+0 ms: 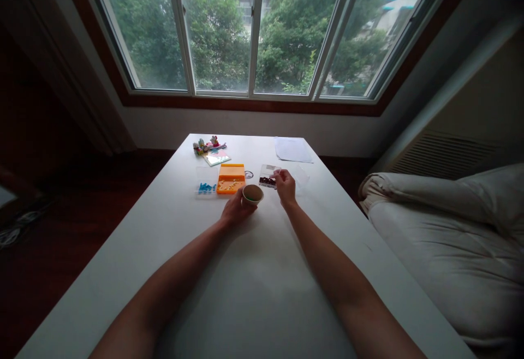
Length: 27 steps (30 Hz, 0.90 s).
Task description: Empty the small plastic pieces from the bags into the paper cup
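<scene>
White table (262,293): stretches out below a wide window (221,37), under cool daylight.

Paper cup (252,194): held mouth-up, just in front of the orange box and to its right; shows a trace of green low inside, too dim to make out.

Cup handling: probably light and thin-walled — stiffer at the rim, easily dented lower down by a hard squeeze; best taken round the side just below the rim, with an even, gentle hold.

Left hand (236,208): wrapped round the cup from the left, gripping it.

Right hand (285,186): poised at the right side of the clear box, thumb and fingers drawn near each other; cannot tell about full closure or anything pinched between.

Clear box (266,168): open, with dark red pieces (268,181) along the near side — likely small, hard and slippery, best pinched singly.

Orange box (232,171): open, scattered with pale pieces (232,185).

Blue pieces (207,188): heaped in a transparent case, left of the orange box.

Farther back: colourful trinkets (201,147) and a flat card (218,157) at left, white paper (293,150) at right.

Off the table: pale sofa (450,239) alongside, at right.
</scene>
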### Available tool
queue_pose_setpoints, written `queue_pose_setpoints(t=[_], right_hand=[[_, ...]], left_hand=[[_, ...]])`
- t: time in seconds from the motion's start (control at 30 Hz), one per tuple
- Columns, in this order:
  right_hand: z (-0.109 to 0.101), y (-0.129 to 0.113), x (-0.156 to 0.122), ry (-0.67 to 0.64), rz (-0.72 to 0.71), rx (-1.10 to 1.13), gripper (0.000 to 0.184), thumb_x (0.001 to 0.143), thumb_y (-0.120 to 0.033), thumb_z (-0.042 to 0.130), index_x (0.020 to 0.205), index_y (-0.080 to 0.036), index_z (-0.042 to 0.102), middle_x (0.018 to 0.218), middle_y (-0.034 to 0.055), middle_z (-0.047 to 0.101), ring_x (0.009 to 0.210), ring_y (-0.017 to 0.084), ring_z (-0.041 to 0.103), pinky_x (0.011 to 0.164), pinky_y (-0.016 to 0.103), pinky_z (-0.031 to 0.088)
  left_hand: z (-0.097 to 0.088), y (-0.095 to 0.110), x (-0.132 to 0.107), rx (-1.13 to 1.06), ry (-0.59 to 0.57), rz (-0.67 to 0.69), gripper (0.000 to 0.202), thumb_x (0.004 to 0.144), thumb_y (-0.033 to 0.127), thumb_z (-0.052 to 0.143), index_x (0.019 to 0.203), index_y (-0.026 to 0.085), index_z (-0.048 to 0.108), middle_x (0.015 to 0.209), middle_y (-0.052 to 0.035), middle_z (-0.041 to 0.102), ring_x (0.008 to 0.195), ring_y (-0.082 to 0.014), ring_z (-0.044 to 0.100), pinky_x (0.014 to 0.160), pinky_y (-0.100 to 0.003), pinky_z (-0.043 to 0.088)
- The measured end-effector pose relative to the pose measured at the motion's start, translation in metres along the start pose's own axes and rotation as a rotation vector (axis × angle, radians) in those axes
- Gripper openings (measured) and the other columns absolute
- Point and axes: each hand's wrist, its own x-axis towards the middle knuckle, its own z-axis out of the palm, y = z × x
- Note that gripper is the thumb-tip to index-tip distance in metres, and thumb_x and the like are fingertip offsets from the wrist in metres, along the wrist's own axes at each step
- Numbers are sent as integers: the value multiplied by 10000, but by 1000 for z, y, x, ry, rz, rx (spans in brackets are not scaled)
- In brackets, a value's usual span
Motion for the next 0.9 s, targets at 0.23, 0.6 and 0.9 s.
queue_pose_setpoints(t=[0.23, 0.6, 0.9], right_hand=[[-5, -53, -9, -80, -303, -160, 255, 929, -415, 536, 1006, -241, 705, 833, 3, 722, 734, 176, 648, 715, 301, 511], [-4, -66, -18, -407, -775, -481, 217, 995, -277, 504, 1066, -280, 709, 940, 35, 722, 931, 211, 612, 832, 334, 495], [7, -55, -28, -430, -818, -400, 280, 979, -226, 529, 1196, -326, 676, 1171, 39, 687, 1048, 207, 635, 875, 342, 541]], left_hand=[[0, -1, 0, -63, -4, -17, 678, 726, 368, 776, 1340, 276, 501, 1190, -73, 665, 1028, -257, 627, 836, -363, 498], [4, -5, 4, 14, -32, -7, 593, 755, 421, 747, 1267, 194, 552, 1123, -90, 671, 946, -240, 614, 774, -338, 491], [2, 0, 6, -57, -47, -17, 366, 767, 409, 722, 1035, 166, 664, 912, -60, 675, 840, -206, 578, 718, -307, 457]])
